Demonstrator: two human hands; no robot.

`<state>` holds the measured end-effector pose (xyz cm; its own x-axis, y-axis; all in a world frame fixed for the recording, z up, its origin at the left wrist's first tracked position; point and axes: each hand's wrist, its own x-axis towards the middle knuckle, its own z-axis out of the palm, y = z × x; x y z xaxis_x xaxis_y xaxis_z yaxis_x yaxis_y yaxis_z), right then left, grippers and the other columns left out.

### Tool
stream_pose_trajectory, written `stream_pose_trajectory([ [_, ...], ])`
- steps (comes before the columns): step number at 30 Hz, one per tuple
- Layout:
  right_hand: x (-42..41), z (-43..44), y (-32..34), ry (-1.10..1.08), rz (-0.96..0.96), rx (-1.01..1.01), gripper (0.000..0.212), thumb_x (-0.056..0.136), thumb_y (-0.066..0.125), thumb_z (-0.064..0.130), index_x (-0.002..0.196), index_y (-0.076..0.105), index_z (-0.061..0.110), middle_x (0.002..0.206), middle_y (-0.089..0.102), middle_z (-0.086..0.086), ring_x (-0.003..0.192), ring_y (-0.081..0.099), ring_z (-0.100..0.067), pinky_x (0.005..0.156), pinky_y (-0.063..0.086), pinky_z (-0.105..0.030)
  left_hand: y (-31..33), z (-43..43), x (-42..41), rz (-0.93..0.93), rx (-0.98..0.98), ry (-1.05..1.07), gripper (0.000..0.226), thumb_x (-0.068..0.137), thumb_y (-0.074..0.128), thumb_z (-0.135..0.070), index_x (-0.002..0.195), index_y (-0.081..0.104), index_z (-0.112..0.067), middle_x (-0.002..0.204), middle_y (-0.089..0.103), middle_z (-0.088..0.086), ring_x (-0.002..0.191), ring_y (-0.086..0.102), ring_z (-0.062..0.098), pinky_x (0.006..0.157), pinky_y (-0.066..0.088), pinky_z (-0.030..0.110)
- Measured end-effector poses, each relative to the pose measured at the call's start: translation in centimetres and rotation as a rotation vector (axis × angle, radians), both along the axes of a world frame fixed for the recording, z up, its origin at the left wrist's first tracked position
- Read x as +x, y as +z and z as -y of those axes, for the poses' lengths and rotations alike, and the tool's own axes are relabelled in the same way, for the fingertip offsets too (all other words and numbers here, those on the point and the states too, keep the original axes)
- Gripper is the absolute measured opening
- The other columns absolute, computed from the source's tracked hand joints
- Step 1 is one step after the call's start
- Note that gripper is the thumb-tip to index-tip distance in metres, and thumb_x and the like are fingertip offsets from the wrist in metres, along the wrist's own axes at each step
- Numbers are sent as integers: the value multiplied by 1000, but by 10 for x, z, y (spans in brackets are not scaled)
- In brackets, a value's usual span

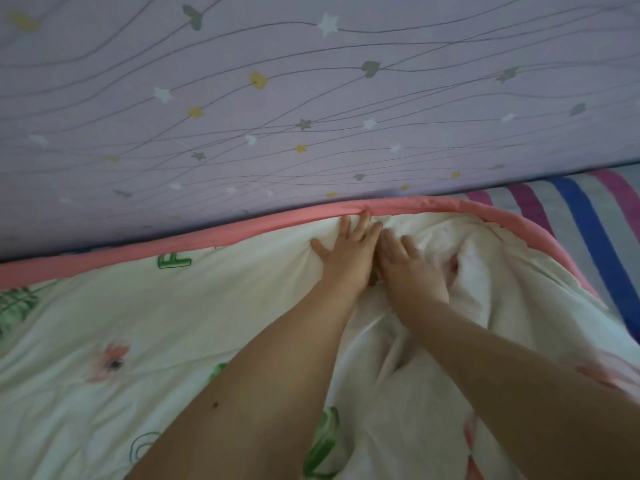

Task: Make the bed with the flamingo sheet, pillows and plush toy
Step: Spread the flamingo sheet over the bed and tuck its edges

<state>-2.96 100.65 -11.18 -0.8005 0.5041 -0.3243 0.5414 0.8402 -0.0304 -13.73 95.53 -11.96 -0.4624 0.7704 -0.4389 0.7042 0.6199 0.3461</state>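
The flamingo sheet [114, 320] is white with pink flamingos, green leaves and a pink border [104, 259], and it covers the lower half of the view. My left hand [348, 256] lies flat on it with fingers spread, fingertips at the pink border. Beside it and touching it, my right hand [410, 268] presses palm down on a bunched, wrinkled patch of the sheet. Neither hand holds anything. No pillow or plush toy is in view.
A lilac cloth with stars, hearts and wavy lines [311, 109] rises like a wall behind the sheet's far edge. At the right, a striped under-sheet in blue, purple and grey [585, 220] shows beyond the pink border.
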Motion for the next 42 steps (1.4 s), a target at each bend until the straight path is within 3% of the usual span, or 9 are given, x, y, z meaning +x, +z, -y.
stream_pose_trajectory([
  [2, 11, 4, -7, 48, 50, -69, 61, 99, 32, 17, 152, 2, 21, 159, -9, -4, 145, 5, -29, 111, 29, -46, -3, 0, -2, -13, -2, -14, 58, 99, 41, -28, 150, 12, -34, 159, -12, -12, 146, -13, 18, 103, -1, 75],
  [5, 10, -1, -1, 53, 138, -162, 80, 90, 52, 21, 152, 1, 23, 158, -15, -4, 146, -1, -30, 113, 29, -45, 0, 6, -2, -14, 6, -38, 72, 92, 56, -25, 150, 14, -29, 159, -8, -11, 147, -10, 15, 105, 2, 73],
  [10, 3, -5, 9, 20, 209, -261, 103, 78, 60, 56, 152, -5, 26, 157, -22, -2, 146, -11, -30, 115, 17, -47, 24, 66, 14, -131, -1, 12, 60, 85, 65, -29, 138, 40, -25, 160, 5, -5, 146, 3, 13, 110, 21, 52],
  [14, 6, -4, 11, 2, 239, -243, 115, 72, 64, 63, 151, -10, 25, 156, -25, -2, 146, -14, -30, 115, 16, -48, 28, 153, 42, -54, -233, 295, 87, 81, 69, -41, 145, 12, -47, 157, -19, -14, 146, -15, 26, 109, 22, 64],
  [17, 6, 3, 16, -10, 258, -202, 120, 71, 69, 59, 151, -14, 24, 156, -27, -2, 146, -14, -30, 114, 19, -46, 17, 189, 55, -11, -333, 289, 117, 76, 77, -33, 139, -19, -55, 144, -45, -16, 141, -27, 35, 104, 15, 75],
  [20, -2, 18, 17, -72, 270, -128, 106, 83, 65, 43, 151, -13, 18, 156, -26, -6, 145, -12, -35, 110, 25, -50, 10, 187, 49, 34, -394, 257, 126, 71, 81, -38, 136, -25, -55, 145, -44, -15, 140, -27, 38, 98, 13, 80],
  [25, -16, 47, 15, -130, 237, -30, 62, 98, 31, 9, 151, -2, 4, 157, -15, -16, 146, -6, -37, 108, 31, -50, 12, 183, 48, 56, -415, 258, 129, 67, 85, -32, 139, -21, -54, 146, -42, -15, 139, -28, 39, 94, 12, 83],
  [36, -8, 61, 1, -85, 138, -30, 56, 97, 24, 5, 150, 7, 0, 159, -8, -11, 146, -3, -32, 110, 29, -47, 12, 185, 43, 47, -413, 220, 132, 61, 87, -37, 142, -16, -50, 150, -36, -14, 139, -25, 41, 96, 23, 79],
  [42, -6, 67, 6, -82, 133, 27, 56, 96, 32, 5, 149, 14, 2, 156, 2, -11, 142, 8, -32, 95, 43, -50, 8, 188, 41, 10, -381, 185, 134, 59, 87, -41, 144, -17, -47, 152, -34, -8, 138, -24, 47, 97, 24, 78],
])
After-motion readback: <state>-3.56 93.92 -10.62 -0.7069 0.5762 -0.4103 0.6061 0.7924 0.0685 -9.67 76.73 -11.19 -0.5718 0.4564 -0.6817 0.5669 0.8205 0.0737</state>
